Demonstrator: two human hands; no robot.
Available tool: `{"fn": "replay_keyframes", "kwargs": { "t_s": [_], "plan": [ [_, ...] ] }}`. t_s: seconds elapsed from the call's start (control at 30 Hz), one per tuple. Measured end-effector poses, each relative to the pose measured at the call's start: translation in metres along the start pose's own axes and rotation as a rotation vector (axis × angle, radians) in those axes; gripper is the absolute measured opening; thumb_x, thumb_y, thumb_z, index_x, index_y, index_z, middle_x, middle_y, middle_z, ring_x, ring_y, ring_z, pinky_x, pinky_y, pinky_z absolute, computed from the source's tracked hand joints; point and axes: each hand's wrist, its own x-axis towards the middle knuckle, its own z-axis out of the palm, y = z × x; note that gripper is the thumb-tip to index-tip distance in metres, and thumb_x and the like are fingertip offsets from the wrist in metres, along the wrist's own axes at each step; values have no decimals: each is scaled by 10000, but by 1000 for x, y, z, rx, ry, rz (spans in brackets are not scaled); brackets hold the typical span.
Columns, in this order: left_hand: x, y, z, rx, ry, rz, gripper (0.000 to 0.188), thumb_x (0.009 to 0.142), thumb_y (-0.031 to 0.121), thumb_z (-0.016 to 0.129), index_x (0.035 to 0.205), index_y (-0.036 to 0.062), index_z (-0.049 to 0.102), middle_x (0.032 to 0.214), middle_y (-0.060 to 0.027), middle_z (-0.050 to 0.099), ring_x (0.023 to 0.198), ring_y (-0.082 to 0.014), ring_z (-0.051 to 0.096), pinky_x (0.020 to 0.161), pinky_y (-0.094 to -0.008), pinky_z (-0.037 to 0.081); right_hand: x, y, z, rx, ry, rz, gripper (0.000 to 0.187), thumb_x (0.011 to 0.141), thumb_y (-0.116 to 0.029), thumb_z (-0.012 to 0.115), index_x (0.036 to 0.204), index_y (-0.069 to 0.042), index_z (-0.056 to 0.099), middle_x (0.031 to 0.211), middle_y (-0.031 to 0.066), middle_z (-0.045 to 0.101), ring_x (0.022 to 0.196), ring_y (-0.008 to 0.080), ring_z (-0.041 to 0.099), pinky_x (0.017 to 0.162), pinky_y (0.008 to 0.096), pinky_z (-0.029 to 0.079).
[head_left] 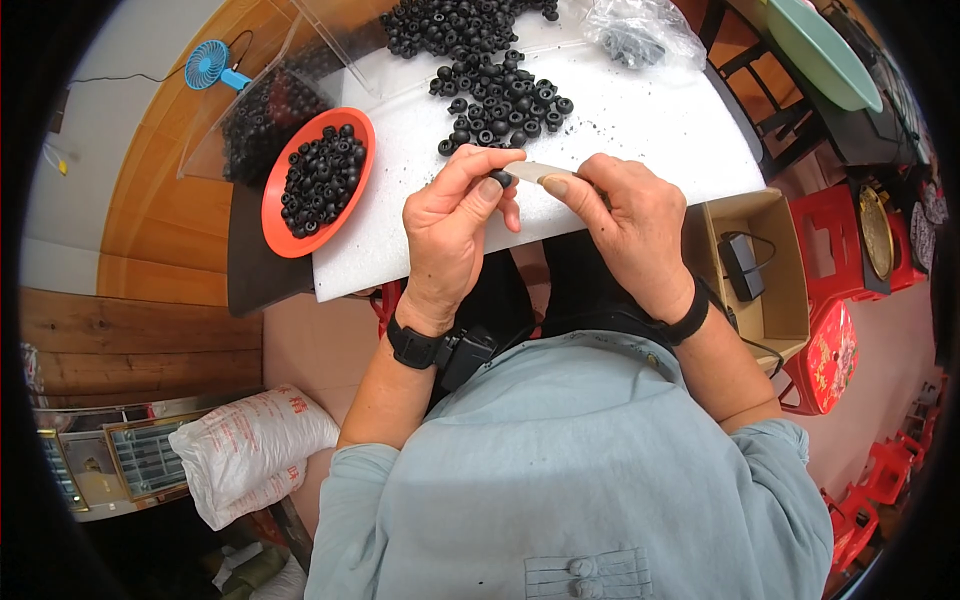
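Between the thumb and fingers of my left hand (447,228) is a small round black rubber-like part (501,178). My right hand (640,222) pinches a thin, pale, flat blade (533,171), its far end close against that part. I cannot tell whether the blade cuts into it. Both hands are over the near edge of a white foam sheet (600,130). Just beyond them is a loose pile of similar black parts (505,100), with dark crumbs scattered beside it. An orange-red bowl (369,150) on the left holds many more.
Behind the bowl stands a clear bin of black parts (265,125), near a blue fan (207,64). A clear plastic bag (645,35) lies at the far right of the sheet. A cardboard box (785,290) with a black adapter (741,266) is beside my right arm. White sacks (250,450) lie lower left.
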Motion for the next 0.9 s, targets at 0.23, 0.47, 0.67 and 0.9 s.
{"fn": "replay_keyframes", "kwargs": {
  "t_s": [0.23, 0.47, 0.67, 0.9],
  "plan": [
    [0, -1, 2, -12, 16, -1, 264, 1034, 25, 576, 1248, -95, 675, 1060, -105, 603, 837, -188, 603, 736, -300, 527, -1, 0, 0, -30, 1, -18, 448, 936, -450, 737, 683, -95, 635, 558, 61, 558, 535, 222, 579, 473, 366, 406],
    [-1, -1, 0, -21, 20, 11, 249, 1033, 18, 574, 1230, -93, 677, 1087, -112, 606, 832, -188, 606, 732, -303, 528, -1, -2, 0, -32, -20, -31, 437, 914, -450, 752, 683, -99, 633, 569, 65, 564, 546, 227, 586, 484, 372, 420],
    [-3, 18, 0, 139, 119, 36, 246, 1017, 17, 591, 1222, -77, 690, 1025, -103, 644, 811, -173, 618, 693, -296, 532, 2, 5, -15, 388, -122, 274, 314, 945, -291, 756, 810, -12, 707, 603, 79, 576, 541, 164, 512, 530, 321, 404],
    [2, 101, -89, 846, 508, 104, 217, 940, -19, 653, 1128, 7, 759, 1012, -22, 669, 796, -132, 594, 751, -273, 500, 2, 16, -29, 398, -65, 192, 296, 979, -265, 742, 844, -6, 698, 598, 68, 530, 525, 140, 465, 515, 308, 382]
  ]
}}
